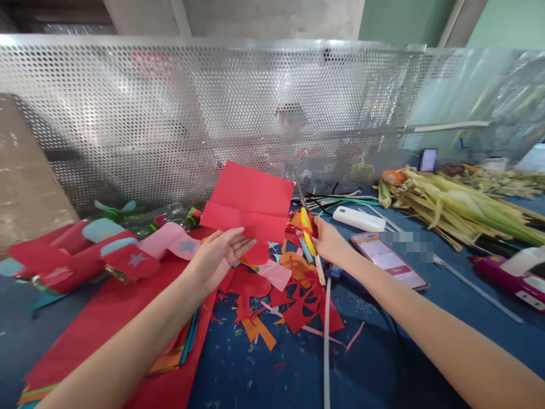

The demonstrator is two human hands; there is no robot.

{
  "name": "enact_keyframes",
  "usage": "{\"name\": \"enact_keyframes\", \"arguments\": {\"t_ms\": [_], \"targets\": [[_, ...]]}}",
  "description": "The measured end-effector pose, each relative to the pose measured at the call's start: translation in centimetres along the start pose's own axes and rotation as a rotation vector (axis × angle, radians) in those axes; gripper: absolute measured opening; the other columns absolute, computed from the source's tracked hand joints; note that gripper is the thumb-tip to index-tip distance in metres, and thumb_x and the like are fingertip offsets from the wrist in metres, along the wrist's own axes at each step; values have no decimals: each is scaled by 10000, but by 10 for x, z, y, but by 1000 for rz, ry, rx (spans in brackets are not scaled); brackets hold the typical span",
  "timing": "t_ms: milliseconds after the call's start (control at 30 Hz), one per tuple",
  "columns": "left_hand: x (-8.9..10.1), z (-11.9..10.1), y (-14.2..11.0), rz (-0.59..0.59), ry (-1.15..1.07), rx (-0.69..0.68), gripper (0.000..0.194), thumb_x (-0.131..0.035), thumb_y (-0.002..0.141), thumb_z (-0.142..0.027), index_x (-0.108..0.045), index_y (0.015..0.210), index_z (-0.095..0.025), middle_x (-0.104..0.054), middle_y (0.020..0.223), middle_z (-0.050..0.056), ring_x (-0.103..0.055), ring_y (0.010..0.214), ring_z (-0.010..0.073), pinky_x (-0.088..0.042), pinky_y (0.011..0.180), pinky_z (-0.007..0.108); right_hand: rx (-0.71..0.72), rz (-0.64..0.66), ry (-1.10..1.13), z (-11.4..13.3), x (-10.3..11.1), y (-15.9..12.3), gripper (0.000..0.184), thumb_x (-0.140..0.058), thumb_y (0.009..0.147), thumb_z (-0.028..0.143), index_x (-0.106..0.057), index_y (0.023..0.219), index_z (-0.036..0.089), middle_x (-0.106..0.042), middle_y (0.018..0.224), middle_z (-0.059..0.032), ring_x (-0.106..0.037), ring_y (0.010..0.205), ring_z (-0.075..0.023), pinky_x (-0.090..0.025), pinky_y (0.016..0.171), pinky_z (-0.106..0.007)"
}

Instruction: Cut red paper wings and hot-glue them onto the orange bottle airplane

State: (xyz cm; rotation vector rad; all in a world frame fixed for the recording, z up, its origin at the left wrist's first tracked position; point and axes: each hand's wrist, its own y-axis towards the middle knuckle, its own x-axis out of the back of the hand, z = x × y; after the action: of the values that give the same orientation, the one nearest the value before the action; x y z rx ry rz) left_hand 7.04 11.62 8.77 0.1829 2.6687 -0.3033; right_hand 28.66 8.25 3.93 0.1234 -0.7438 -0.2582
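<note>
My left hand [223, 250] holds the lower edge of a red sheet of paper [251, 196], closed on it with the fingers at its front. A crease runs across the lower part of the sheet, which is tilted up above the table. Just right of the sheet, my right hand [330, 238] is closed around scissors [307, 230] with yellow handles. Their blades point up and away, apart from the sheet as far as I can see. Beneath both hands lie cut scraps [293, 307] in red, orange and pink.
At left are rolled red paper pieces with stars [131, 261] and a stack of red sheets [93, 329]. A phone [389, 261], a white device [359, 218], glue sticks [327, 341], corn husks [451, 199] and a magenta tool [506, 278] lie right. A perforated metal panel [213, 113] stands behind.
</note>
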Motion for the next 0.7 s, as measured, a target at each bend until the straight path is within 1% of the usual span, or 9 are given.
{"name": "enact_keyframes", "arguments": {"t_ms": [67, 133, 233, 333, 400, 433, 500, 567, 700], "targets": [[-1, 1, -1, 6, -8, 17, 248, -567, 743, 22, -575, 542, -122, -707, 601, 71, -704, 587, 160, -609, 643, 261, -14, -9, -37, 4, 5, -3, 250, -596, 901, 255, -577, 1128, 153, -633, 1060, -55, -632, 902, -192, -526, 797, -403], [-1, 2, -1, 10, -16, 26, 252, -578, 739, 29, -576, 535, -120, -706, 601, 69, -701, 581, 159, -610, 641, 266, -23, 10, -72, 10, 10, -8, 290, -653, 853, 229, -571, 1119, 149, -635, 1027, -48, -628, 886, -193, -514, 807, -404], [0, 3, 1, 10, -33, 18, 251, -610, 710, 31, -564, 522, -128, -698, 586, 50, -695, 573, 160, -609, 657, 283, -42, 27, -109, 18, 13, -16, 358, -707, 785, 173, -561, 1110, 136, -622, 1063, -69, -606, 958, -226, -477, 865, -441], [2, 4, 3, -10, -56, -18, 263, -632, 680, 29, -531, 510, -144, -687, 568, 29, -684, 558, 146, -599, 665, 269, -65, 58, -82, 20, 13, -20, 280, -658, 825, 154, -573, 1091, 139, -608, 1107, -75, -592, 1009, -236, -470, 880, -452], [3, 4, 4, -22, -75, -52, 251, -629, 679, 25, -528, 524, -145, -688, 577, 24, -681, 564, 136, -591, 668, 253, -67, 105, -9, 20, 13, -18, 245, -638, 839, 144, -583, 1078, 146, -621, 1099, -63, -609, 991, -221, -492, 860, -434], [3, 4, 5, -26, -84, -67, 240, -626, 680, 23, -532, 535, -143, -689, 584, 24, -681, 570, 133, -589, 672, 251, -65, 135, 41, 19, 13, -17, 271, -643, 821, 113, -579, 1082, 145, -634, 1091, -63, -622, 978, -213, -503, 854, -419], [3, 3, 5, -28, -97, -90, 225, -623, 684, 21, -539, 551, -141, -691, 598, 26, -681, 584, 133, -588, 689, 258, -57, 190, 156, 18, 14, -15, 374, -634, 759, 31, -557, 1106, 149, -661, 1082, -69, -646, 966, -204, -517, 860, -387], [4, 1, 5, -31, -104, -107, 220, -615, 687, 25, -544, 560, -139, -690, 605, 26, -682, 592, 133, -586, 698, 261, -42, 231, 270, 17, 16, -14, 472, -591, 701, -13, -531, 1135, 164, -675, 1105, -76, -651, 1001, -202, -515, 889, -358], [4, 0, 5, -33, -113, -133, 212, -588, 710, 28, -558, 579, -136, -689, 607, 25, -681, 605, 124, -578, 689, 238, 0, 264, 452, 17, 18, -15, 581, -509, 650, 24, -478, 1208, 183, -650, 1201, -72, -618, 1104, -200, -508, 917, -338]]}}
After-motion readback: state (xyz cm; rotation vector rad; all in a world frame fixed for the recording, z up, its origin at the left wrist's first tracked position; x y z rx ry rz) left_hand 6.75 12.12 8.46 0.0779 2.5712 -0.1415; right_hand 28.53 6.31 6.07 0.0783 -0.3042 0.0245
